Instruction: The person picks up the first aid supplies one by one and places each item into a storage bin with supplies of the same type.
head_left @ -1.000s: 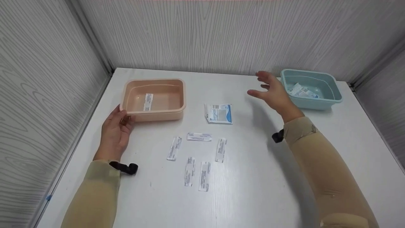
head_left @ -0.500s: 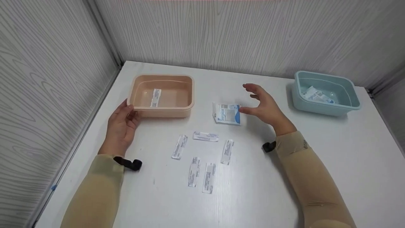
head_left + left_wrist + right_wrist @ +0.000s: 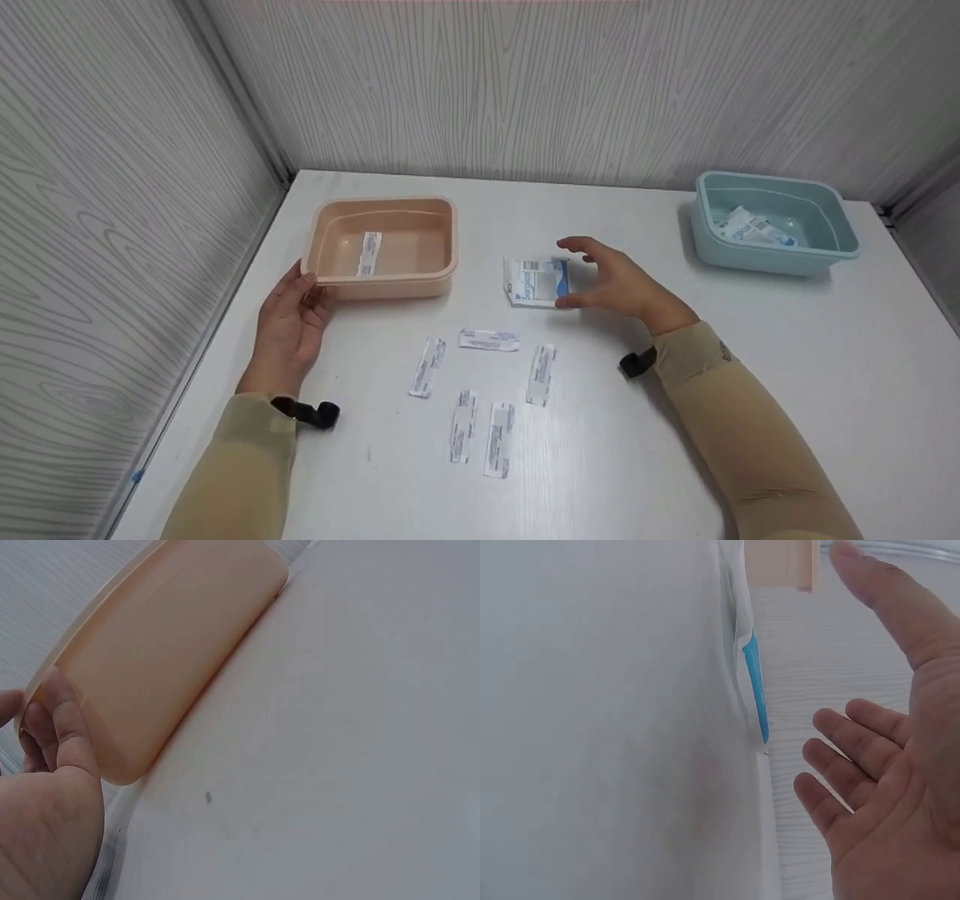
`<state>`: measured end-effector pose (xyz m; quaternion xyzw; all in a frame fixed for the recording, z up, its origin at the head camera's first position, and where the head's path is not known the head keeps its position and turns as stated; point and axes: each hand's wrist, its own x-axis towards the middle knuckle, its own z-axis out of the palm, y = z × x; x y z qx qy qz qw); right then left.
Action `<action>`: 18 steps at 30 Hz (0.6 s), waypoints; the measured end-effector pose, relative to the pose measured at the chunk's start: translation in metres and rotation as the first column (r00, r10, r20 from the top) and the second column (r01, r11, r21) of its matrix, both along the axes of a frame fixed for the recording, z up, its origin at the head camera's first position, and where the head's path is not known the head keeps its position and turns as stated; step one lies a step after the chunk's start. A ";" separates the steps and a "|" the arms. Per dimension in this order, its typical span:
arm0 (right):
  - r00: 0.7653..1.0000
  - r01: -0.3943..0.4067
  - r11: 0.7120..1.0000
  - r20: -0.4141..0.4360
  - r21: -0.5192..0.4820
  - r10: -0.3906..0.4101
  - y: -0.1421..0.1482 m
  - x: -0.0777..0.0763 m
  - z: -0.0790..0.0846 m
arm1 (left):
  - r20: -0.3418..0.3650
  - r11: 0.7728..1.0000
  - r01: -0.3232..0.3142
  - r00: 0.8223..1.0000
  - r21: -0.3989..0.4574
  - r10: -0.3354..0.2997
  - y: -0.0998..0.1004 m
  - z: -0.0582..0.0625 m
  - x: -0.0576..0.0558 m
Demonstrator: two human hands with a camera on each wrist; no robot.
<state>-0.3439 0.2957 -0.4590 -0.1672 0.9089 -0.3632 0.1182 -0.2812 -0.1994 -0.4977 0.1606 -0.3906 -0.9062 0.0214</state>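
The step in hand seems to be the reaching for the square "Surgical" packet point(image 3: 534, 282), which lies on the white table point(image 3: 615, 465) between the peach tub point(image 3: 390, 289) and the blue tub point(image 3: 765, 257). The right hand point(image 3: 621, 286) is spread at the packet's right edge, thumb and fingers apart, and it grips nothing; whether the thumb touches the packet one cannot surely tell. The left hand point(image 3: 291, 324) pinches the peach tub by the rim at its near left corner, with fingertips under the lip. The next move probably calls for bringing thumb and fingers together on the packet's edges, low and gently, because such a flat thing may slide.

The packet looks thin and papery, white with blue print, and its edge is a little wrinkled. Five narrow sachets point(image 3: 489, 340) lie flat nearer to the person, also pale and slightly shiny. One similar strip point(image 3: 369, 253) lies inside the peach tub. Both tubs appear to be smooth plastic, rectangular with rounded corners.
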 end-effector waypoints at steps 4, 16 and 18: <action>0.999 0.008 0.999 0.036 0.034 -0.010 -0.001 -0.001 -0.005 | 0.006 1.000 -0.001 1.000 -0.006 0.001 0.001 -0.002 0.000; 0.999 -0.021 0.994 0.028 0.103 0.018 -0.002 0.000 -0.015 | 0.014 1.000 0.004 1.000 -0.012 -0.003 0.001 -0.002 -0.001; 1.000 -0.028 0.996 0.017 0.087 0.026 -0.003 -0.002 -0.015 | 0.006 1.000 -0.001 1.000 -0.008 0.001 -0.001 0.000 -0.002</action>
